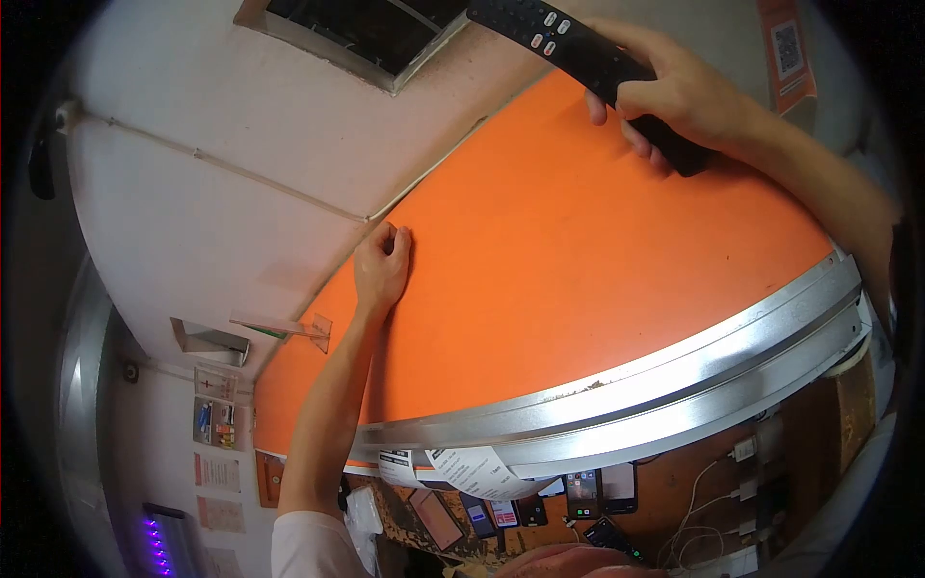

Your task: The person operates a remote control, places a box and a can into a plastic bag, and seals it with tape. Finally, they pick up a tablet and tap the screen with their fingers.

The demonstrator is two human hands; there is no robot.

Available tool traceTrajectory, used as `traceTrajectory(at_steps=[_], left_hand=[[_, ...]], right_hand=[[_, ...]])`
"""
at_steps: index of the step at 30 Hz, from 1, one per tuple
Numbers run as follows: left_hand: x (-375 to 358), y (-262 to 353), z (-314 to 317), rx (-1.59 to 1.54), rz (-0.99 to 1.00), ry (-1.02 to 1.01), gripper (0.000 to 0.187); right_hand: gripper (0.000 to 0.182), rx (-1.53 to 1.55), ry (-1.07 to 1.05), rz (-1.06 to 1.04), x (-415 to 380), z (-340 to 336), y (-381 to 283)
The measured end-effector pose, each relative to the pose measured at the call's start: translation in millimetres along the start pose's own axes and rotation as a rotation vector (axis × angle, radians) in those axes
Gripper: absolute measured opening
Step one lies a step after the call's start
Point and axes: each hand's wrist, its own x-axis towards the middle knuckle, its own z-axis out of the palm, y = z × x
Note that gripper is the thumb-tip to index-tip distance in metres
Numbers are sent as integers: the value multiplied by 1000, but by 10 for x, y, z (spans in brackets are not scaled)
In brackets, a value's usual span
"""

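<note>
The remote control (588, 58), one long black bar with a few pale and red buttons near its far end, sits high in the view, held up against the orange panel (578, 250) by the right hand (674, 91). That hand's fingers (631, 130) are curled shut round the lower part of the remote, thumb on top and the other fingertips tucked beneath it, so the button end sticks out past the hand toward the dark vent grille (371, 29) set in the pale ceiling surface (222, 116). The left hand (383, 265) is well apart from the remote, lower and to the left; it rests on the orange panel near its edge, where the orange meets the pale surface, with its fingers drawn together and bent, knuckles forward, holding nothing. Along the lower edge of the orange panel runs one curved metal rail (674, 376). Below it hang white printed labels (472, 472), and under those a row of several phones (583, 491) stands on display, some with lit screens; the exact count is hard to tell. White charging cables (713, 482) hang to the right of them. At the far left a clear plastic holder (289, 328) juts from the wall.
</note>
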Motion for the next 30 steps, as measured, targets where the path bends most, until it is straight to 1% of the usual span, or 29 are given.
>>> traceTrajectory(at_steps=[3,9,10,12,13,14,15,16,17,18,19,20,21,22,23,24,25,26,27,29,30], left_hand=[[-1,-9,-5,18,52,16,40],[-1,-49,2,29,76,18,39],[-7,-42,-8,32,76,15,38],[-14,15,-34,52,66,-11,37],[-26,38,-46,55,50,-14,36],[-16,54,-54,89,22,-71,34],[8,65,-74,122,-27,-118,33],[26,-42,-19,82,0,-139,30],[61,-156,1,105,135,-168,29],[146,-225,38,146,166,-255,26],[227,-274,85,184,200,-342,24],[179,-388,69,180,203,-323,21],[118,-239,129,160,211,-236,19],[94,-61,26,151,242,-128,17],[93,-11,11,131,278,-20,17],[18,52,-110,76,293,80,18],[-390,488,-838,5,215,50,18],[-886,695,-1235,-204,183,212,16],[-1388,812,-1548,-418,158,370,14],[-2531,832,-2074,-612,208,517,9],[-3177,759,-2165,-674,134,551,7]], right_hand=[[69,-3,8,22,3,-1,13],[68,-11,31,-42,-8,13,31],[68,-11,38,-82,3,4,65],[68,-25,36,-168,52,-43,169],[68,-8,65,-161,49,-58,197],[68,7,80,-161,45,-84,208],[65,21,118,-127,50,-127,195],[61,35,116,-92,74,-185,217],[48,128,83,-42,150,-371,421],[33,262,-38,48,173,-448,468],[36,285,1,113,270,-513,565],[39,283,101,173,275,-544,627],[42,289,244,226,334,-533,640],[44,280,350,255,341,-503,611],[45,221,397,234,343,-455,614],[45,153,380,210,280,-207,530],[46,83,368,181,171,-7,438],[46,17,354,159,19,193,329],[46,-44,337,145,-109,388,201],[47,-163,311,111,-456,750,-116],[48,-224,291,92,-599,913,-301]])
